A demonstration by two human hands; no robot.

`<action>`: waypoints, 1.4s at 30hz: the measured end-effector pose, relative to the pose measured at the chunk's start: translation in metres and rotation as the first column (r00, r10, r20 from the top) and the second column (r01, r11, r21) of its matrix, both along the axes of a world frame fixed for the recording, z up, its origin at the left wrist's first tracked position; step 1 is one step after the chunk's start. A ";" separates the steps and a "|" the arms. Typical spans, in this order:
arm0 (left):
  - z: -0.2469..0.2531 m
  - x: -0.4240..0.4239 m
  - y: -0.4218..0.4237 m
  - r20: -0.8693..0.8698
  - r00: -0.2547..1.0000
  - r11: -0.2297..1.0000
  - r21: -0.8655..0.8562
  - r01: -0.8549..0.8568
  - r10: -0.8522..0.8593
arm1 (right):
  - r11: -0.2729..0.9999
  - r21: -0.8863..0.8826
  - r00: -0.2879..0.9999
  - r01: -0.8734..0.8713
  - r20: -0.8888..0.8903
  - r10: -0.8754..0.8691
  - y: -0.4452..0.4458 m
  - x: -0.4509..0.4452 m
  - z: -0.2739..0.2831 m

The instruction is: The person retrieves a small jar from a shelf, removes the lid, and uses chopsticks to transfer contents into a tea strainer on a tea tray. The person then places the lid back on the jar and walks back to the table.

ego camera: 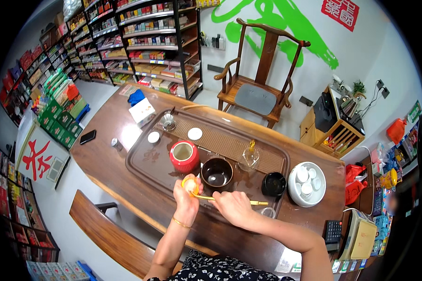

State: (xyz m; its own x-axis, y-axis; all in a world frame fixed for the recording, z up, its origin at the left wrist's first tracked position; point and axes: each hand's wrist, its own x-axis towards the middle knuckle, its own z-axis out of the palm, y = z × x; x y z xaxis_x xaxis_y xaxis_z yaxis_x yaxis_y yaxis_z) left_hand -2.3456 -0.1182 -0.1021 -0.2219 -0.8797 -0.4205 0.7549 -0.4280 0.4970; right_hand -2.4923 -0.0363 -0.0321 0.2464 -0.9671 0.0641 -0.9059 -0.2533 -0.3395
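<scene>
My left hand (pixel 187 196), with a gold bangle at the wrist, holds a small round orange object (pixel 190 185) with a pale middle; its exact kind is unclear. In my right hand (pixel 232 207) is a slim gold-coloured tea tool (pixel 258 203), its far end reaching the orange object. Just beyond my hands stand a red ribbed jar (pixel 184 157) without a lid and a dark brown glazed bowl (pixel 217 172). Both rest on a brown tea tray (pixel 140 158). A black cup (pixel 273 184) stands right of my right hand, and a clear glass cup (pixel 268 213) lies close to its wrist.
On the tray are a glass pitcher (pixel 249 158), a lidded glass bowl (pixel 168 122) and white discs (pixel 195 134). A white basin (pixel 307 184) of small cups stands right. The wooden table (pixel 102 165) also bears a phone (pixel 88 137). A bench (pixel 109 235) and wooden chair (pixel 256 95) flank it.
</scene>
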 end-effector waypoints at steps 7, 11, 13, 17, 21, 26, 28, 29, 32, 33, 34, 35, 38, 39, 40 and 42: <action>-0.012 -0.020 0.006 -0.192 0.976 0.969 0.241 -0.051 0.100 | 0.996 -0.038 0.994 0.086 0.065 -0.083 -0.012 0.011 -0.010; -0.016 -0.007 0.005 -0.185 0.983 0.992 0.125 0.013 0.010 | 0.988 0.068 0.956 0.136 0.252 -0.149 -0.012 0.002 -0.008; -0.011 0.006 0.001 -0.225 0.974 0.999 0.037 0.003 0.005 | 0.953 0.241 0.880 0.185 0.392 -0.270 -0.006 -0.003 -0.002; 0.002 0.011 0.012 -0.041 0.997 0.997 0.015 0.069 -0.068 | 0.916 0.307 0.742 0.258 0.544 -0.391 0.017 -0.008 -0.035; -0.025 0.010 0.029 -0.152 0.983 0.993 0.049 0.107 -0.099 | 0.898 0.419 0.120 0.137 0.892 -0.435 0.027 0.021 -0.074; -0.023 -0.006 0.052 0.375 0.920 0.975 -0.220 -0.030 0.112 | 0.844 0.536 -0.082 -0.017 0.841 -0.536 0.029 0.025 -0.080; -0.021 -0.002 0.057 0.618 0.769 0.892 -0.426 0.151 0.164 | 0.854 0.519 -0.045 0.034 0.855 -0.517 0.027 0.022 -0.081; -0.020 -0.001 0.059 0.711 0.669 0.829 -0.495 0.258 0.216 | 0.859 0.509 -0.026 0.058 0.860 -0.509 0.026 0.021 -0.081; -0.013 0.004 0.062 0.596 0.797 0.842 -0.380 0.383 -0.093 | 0.913 0.384 0.104 0.140 0.911 -0.399 0.026 0.020 -0.088; -0.012 0.009 0.061 0.530 0.822 0.851 -0.317 0.418 -0.207 | 0.933 0.318 0.161 0.170 0.925 -0.344 0.023 0.024 -0.084; -0.008 0.015 0.059 0.484 0.806 0.839 -0.230 0.493 -0.341 | 0.932 0.324 0.284 0.162 0.889 -0.359 0.024 0.023 -0.079; -0.008 0.021 0.054 0.492 0.784 0.812 -0.230 0.536 -0.377 | 0.931 0.331 0.402 0.155 0.840 -0.365 0.026 0.019 -0.072; -0.010 0.030 0.046 0.513 0.722 0.729 -0.241 0.641 -0.465 | 0.949 0.292 0.509 0.116 0.803 -0.309 0.026 0.013 -0.070; -0.009 0.029 0.046 0.505 0.723 0.728 -0.241 0.642 -0.470 | 0.958 0.269 0.504 0.101 0.816 -0.283 0.024 0.012 -0.068; -0.007 0.028 0.045 0.499 0.724 0.726 -0.241 0.643 -0.476 | 0.947 0.308 0.553 0.088 0.776 -0.304 0.024 0.008 -0.059; -0.005 0.025 0.047 0.484 0.731 0.731 -0.239 0.639 -0.481 | 0.949 0.308 0.542 0.072 0.786 -0.296 0.023 0.006 -0.060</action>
